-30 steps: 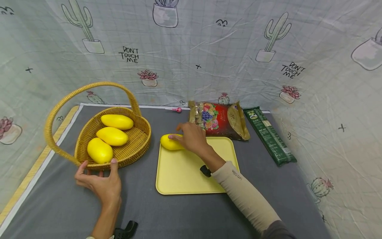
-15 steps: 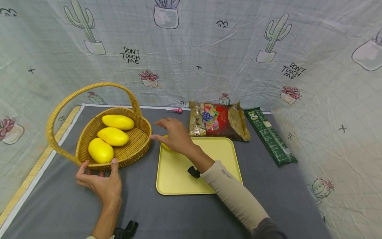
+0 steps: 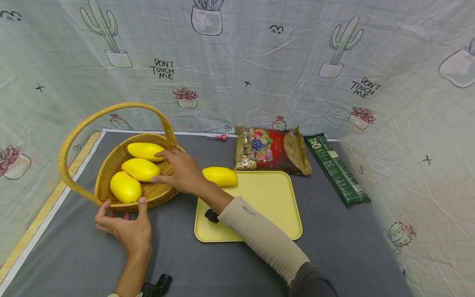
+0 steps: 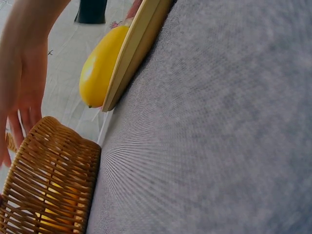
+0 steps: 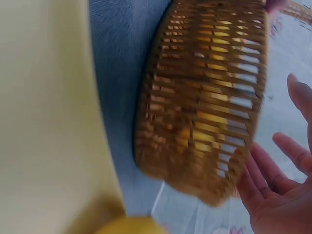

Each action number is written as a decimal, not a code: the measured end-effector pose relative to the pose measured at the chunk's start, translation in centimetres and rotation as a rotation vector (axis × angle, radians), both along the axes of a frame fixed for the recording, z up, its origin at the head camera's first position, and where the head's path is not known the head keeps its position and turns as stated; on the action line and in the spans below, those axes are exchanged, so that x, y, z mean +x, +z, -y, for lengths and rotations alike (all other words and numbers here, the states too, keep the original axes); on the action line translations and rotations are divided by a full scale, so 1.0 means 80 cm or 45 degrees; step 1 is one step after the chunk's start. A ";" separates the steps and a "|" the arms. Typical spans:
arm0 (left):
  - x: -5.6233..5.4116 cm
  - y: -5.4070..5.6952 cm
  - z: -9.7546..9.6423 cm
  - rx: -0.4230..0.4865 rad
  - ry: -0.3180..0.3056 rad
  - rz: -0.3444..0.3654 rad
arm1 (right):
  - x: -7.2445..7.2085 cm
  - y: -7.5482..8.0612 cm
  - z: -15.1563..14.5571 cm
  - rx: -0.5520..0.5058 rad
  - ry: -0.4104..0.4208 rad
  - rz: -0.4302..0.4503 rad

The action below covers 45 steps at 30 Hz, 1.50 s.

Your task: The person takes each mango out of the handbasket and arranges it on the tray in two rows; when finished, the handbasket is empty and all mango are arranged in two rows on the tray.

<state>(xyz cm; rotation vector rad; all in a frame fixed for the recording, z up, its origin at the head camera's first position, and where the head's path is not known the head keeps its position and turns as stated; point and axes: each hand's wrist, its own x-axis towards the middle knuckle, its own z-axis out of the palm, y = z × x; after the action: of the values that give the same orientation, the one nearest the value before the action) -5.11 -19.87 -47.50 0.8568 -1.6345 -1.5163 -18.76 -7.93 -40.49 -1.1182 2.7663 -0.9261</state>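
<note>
Three yellow mangoes lie in the wicker basket [image 3: 163,199]: a back one [image 3: 144,151], a middle one [image 3: 140,169] and a front one [image 3: 125,187]. My left hand [image 3: 130,231] holds the basket's near rim, thumb and fingers spread along it. Over the basket's right side reaches my right hand [image 3: 183,171], thumb and fingers apart, tips close to the back and middle mangoes. The right wrist view shows this hand [image 5: 278,195] with extended fingers at the basket rim. Another mango [image 3: 222,176] rests on the far left corner of the yellow tray [image 3: 256,218].
Behind the tray lies a red and gold candy bag [image 3: 272,150]. A long green packet [image 3: 335,169] is at its right. A small pink item [image 3: 222,137] lies near the back edge, before a cactus-print curtain [image 3: 246,62]. The basket's tall handle [image 3: 111,108] arches over it.
My right hand has let go of the mango on the tray and moved left over the basket, leaving that mango in view. The left hand has stayed at the basket rim.
</note>
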 end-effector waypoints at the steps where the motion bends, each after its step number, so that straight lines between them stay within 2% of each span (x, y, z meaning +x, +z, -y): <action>1: 0.000 0.000 0.000 0.003 0.000 -0.004 | -0.001 -0.001 0.006 0.007 0.011 0.001; 8: 0.000 -0.001 0.000 0.007 -0.014 -0.012 | -0.011 -0.007 0.041 0.065 0.030 0.044; 18: 0.000 -0.002 0.001 0.006 -0.003 -0.018 | -0.025 -0.005 0.078 0.200 -0.024 0.095; 23: 0.002 -0.001 0.002 0.016 -0.021 -0.019 | -0.027 -0.007 0.090 0.267 -0.027 0.082; 29: 0.002 0.000 0.003 0.017 -0.032 -0.036 | -0.025 -0.010 0.099 0.345 -0.083 0.041; 36: 0.002 -0.002 0.003 0.011 -0.028 -0.039 | -0.026 -0.016 0.101 0.330 -0.096 0.034; 45: 0.001 -0.002 0.002 0.000 -0.009 -0.026 | -0.022 -0.009 0.085 0.260 -0.066 0.010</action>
<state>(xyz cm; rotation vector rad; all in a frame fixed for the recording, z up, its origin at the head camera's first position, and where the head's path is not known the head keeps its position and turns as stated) -5.03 -20.03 -47.67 0.8338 -1.6244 -1.5249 -20.52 -14.74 -41.20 -1.0129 2.8172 -0.6312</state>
